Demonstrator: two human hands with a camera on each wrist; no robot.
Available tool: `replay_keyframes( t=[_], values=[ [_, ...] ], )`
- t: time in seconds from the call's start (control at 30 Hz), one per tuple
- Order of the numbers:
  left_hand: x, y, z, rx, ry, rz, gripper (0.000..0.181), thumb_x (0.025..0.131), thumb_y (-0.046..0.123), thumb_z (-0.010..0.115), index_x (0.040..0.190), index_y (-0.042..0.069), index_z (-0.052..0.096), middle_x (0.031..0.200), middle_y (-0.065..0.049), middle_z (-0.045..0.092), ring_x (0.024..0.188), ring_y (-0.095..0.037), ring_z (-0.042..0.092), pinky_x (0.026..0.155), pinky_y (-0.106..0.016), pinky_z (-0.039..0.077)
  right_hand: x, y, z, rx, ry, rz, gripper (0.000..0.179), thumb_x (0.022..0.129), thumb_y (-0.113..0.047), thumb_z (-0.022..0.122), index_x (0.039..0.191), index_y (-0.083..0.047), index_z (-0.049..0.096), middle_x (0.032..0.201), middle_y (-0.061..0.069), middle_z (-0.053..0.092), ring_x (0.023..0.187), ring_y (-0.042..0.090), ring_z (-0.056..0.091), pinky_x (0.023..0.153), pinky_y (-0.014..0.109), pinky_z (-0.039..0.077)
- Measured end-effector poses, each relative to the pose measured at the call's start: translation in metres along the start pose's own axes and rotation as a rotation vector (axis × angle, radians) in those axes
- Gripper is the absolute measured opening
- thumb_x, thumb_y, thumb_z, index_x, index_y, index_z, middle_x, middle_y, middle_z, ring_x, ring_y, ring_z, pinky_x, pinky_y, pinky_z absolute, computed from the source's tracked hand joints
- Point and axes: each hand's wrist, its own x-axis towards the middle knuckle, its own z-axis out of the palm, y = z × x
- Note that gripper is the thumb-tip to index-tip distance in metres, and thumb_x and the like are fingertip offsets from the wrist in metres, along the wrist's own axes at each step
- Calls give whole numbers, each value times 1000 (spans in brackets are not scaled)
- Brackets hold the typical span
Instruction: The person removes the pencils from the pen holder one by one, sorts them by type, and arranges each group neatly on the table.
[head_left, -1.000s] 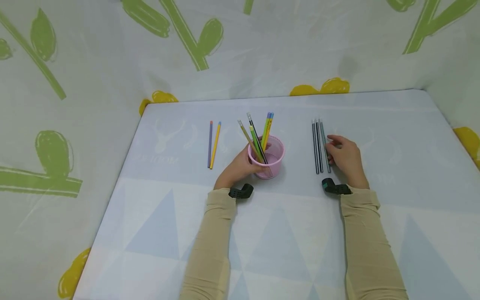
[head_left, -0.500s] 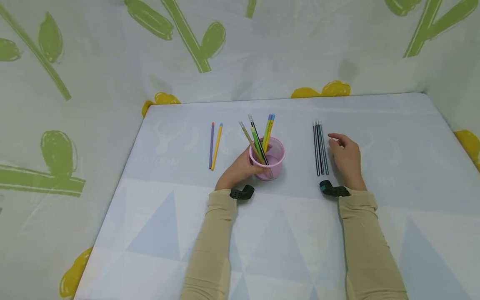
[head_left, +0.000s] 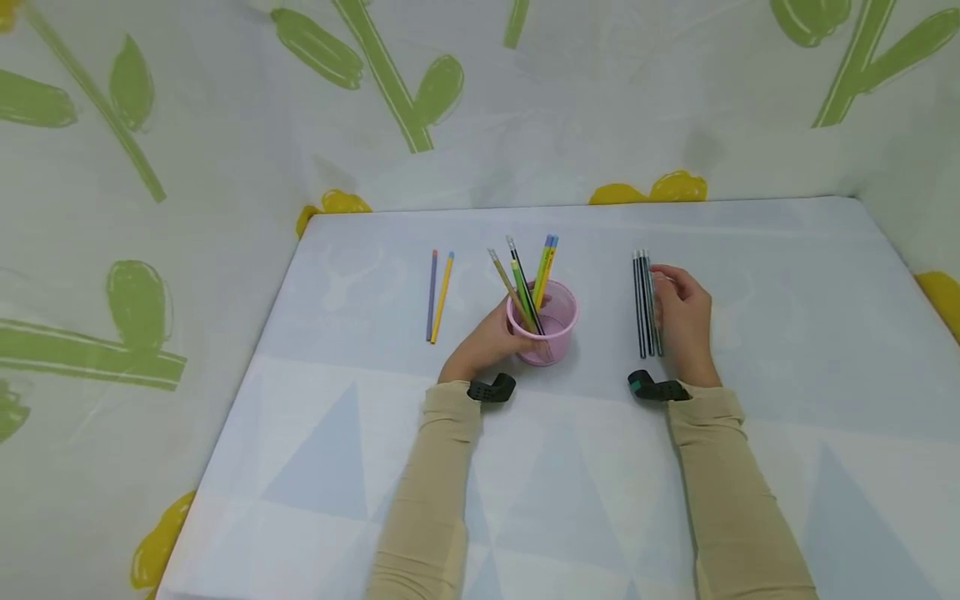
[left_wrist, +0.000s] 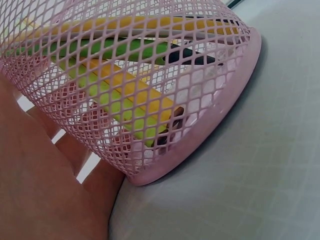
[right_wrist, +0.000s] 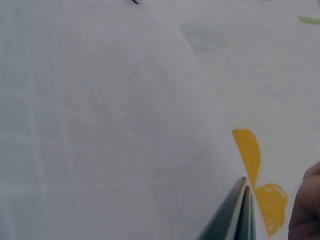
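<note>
In the head view, my left hand (head_left: 487, 340) grips a pink mesh pencil cup (head_left: 561, 343) from its left side, thumb in front. Several green, yellow, black and olive pencils (head_left: 517, 283) lean in it. Through the mesh, the left wrist view shows sharpened tips and yellow and green shafts (left_wrist: 102, 95). My right hand (head_left: 684, 325) is beside several dark pencils (head_left: 643, 308) lying side by side, its fingertips at the rightmost one; the palm side is hidden. The right wrist view catches blurred pencil ends (right_wrist: 245, 215) and part of a finger (right_wrist: 307, 205).
Left of the cup, a purple pencil (head_left: 432, 296) and a yellow pencil (head_left: 442, 297) lie on the pale table (head_left: 562, 467). A wall (head_left: 562, 108) with a leaf print runs behind the table. Dark wrist cameras (head_left: 493, 389) sit on both wrists.
My right hand drew back a little to the right from the dark pencils, then came left against them again. The dark pencils now lie closer together. My left hand stays on the cup.
</note>
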Motion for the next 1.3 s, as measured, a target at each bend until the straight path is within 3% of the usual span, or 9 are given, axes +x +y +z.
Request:
replay_keyframes(
  t=[0.2,0.37,0.47,0.6,0.77,1.07,1.3],
  values=[
    [0,-1,0,19,5,22,75,71,4,72,135,9,33,131,-8,43,119,-17,40,98,-29,31,2,10,9,317,-149,35,38,90,-22,52,119,4,49,62,3,36,44,11,27,36,24,18],
    [1,-2,1,28,-5,16,71,71,6,72,133,7,36,131,-11,42,116,-18,42,97,-29,32,0,15,18,372,-193,32,36,91,-22,51,117,2,50,69,6,44,48,13,34,37,24,23],
    [1,-4,2,25,-9,17,71,71,6,72,132,6,35,132,-13,42,116,-19,42,97,-30,33,-3,17,26,369,-225,26,38,92,-22,50,119,3,48,78,8,47,59,16,42,45,23,35],
    [0,-4,2,16,-8,18,72,71,5,71,133,6,34,131,-14,42,117,-23,42,97,-31,33,-7,21,39,366,-281,17,38,93,-21,48,121,4,46,96,12,48,83,21,48,69,24,46],
    [0,-1,0,30,1,7,71,72,8,72,132,8,34,131,-13,41,117,-22,41,97,-32,33,-12,24,53,344,-372,-10,39,94,-22,45,125,1,43,122,17,43,113,28,42,95,34,37],
    [-2,2,-1,28,41,-1,80,70,10,75,135,15,30,133,-10,41,117,-14,39,101,-32,28,-22,25,66,320,-513,8,41,95,-23,42,134,-9,37,138,7,33,129,19,27,104,36,22],
    [1,0,-1,46,56,-30,80,72,15,73,138,20,27,132,-2,41,114,-15,41,98,-34,32,-22,30,64,-2,-510,-14,42,93,-28,44,134,-27,38,138,-6,34,128,11,27,103,43,24]
  ],
)
